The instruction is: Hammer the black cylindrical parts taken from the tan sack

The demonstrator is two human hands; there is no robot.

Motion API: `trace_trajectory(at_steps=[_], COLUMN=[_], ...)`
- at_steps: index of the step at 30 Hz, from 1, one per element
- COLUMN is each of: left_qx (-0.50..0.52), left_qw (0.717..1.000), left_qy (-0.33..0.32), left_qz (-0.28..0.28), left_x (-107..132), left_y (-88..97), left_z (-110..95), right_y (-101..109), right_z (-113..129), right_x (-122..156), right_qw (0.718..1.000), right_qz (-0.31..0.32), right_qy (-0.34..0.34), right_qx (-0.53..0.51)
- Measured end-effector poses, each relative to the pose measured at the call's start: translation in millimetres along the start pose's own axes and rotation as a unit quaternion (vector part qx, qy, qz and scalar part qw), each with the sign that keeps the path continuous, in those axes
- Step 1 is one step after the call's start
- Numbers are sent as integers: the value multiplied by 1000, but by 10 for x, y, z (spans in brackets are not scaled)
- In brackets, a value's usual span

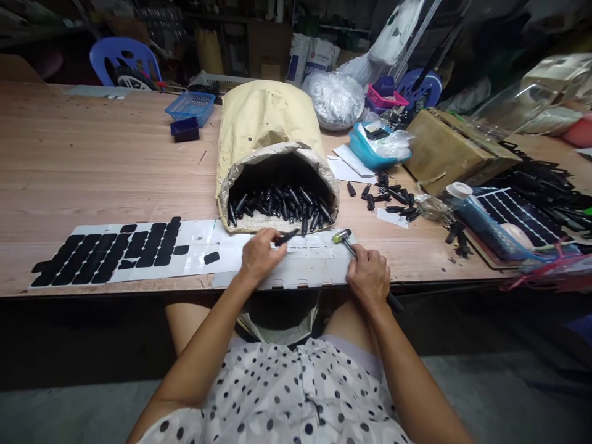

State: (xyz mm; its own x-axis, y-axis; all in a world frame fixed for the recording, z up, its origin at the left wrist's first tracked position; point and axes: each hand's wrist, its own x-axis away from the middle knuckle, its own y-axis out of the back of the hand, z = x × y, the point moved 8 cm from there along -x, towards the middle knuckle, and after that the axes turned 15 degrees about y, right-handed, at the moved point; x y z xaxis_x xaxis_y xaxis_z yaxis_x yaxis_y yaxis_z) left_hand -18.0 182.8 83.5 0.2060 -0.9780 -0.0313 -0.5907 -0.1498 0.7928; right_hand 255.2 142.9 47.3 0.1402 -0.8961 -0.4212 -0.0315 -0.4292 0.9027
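Observation:
Between the fingers of my left hand (260,254) is a small black tapered plastic part (287,237), held just in front of the sack mouth. My right hand (369,274) is wrapped round the handle of a small hammer (343,237), whose head with a yellowish face points up and left over the white board (305,262). A cream sack (271,114) lies on its side with its mouth towards me, and many similar black parts (282,202) fill its opening. To the left, rows of black rounded pads (99,253) lie on a white sheet, with one loose pad (211,258) nearer my left hand.
Loose black parts (393,196) are scattered right of the sack. Beyond them stand a turquoise basket (370,151) and a cardboard box (451,148). A blue basket (192,107) and a dark blue tray (185,130) sit at back left. An open bag (282,333) hangs below the table edge.

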Motion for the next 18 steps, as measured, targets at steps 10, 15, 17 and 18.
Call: trace_trajectory(at_steps=[10, 15, 17, 18], left_qx=[32, 36, 39, 40], left_qw=[988, 988, 989, 989], left_qy=[-80, -76, -75, -74], left_qz=[125, 127, 124, 124], left_x=[63, 60, 61, 60], left_y=[-554, -576, -577, -579], left_z=[-113, -94, -96, -93], right_y=[-72, 99, 187, 230], right_z=[-163, 17, 194, 285], right_x=[-35, 54, 92, 106], right_qw=[994, 968, 953, 946], right_qz=[-14, -63, -69, -70], right_qy=[-18, -7, 20, 34], right_qx=[-108, -243, -293, -314])
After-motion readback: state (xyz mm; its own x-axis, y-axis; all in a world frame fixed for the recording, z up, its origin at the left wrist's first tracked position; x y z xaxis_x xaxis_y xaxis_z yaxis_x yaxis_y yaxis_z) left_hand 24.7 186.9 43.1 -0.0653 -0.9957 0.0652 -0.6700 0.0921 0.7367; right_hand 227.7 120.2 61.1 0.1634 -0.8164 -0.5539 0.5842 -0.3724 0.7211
